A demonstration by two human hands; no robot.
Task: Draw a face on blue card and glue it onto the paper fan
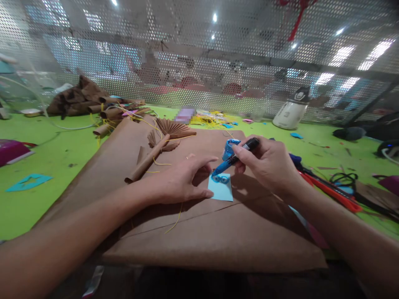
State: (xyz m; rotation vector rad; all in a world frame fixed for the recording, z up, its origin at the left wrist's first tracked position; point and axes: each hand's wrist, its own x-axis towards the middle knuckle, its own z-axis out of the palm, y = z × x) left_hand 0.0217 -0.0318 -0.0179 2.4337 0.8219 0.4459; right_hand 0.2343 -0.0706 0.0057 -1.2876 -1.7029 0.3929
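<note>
A small light-blue paper square lies on a large sheet of brown paper. Dark blue looping marks run along its upper part. My right hand grips a blue marker pen with a black end, its tip down at the square's upper left. My left hand rests at the square's left side; thumb and forefinger are spread apart, the thumb at the edge. Just behind the pen stands a shiny blue cylindrical object, partly hidden by my right hand.
Left of the square lies a brown paper fan on a rolled tube. More paper rolls with yellow strings are piled at the back left. Red-handled tools lie on the right, a white bottle behind. A perforated metal screen borders the green table.
</note>
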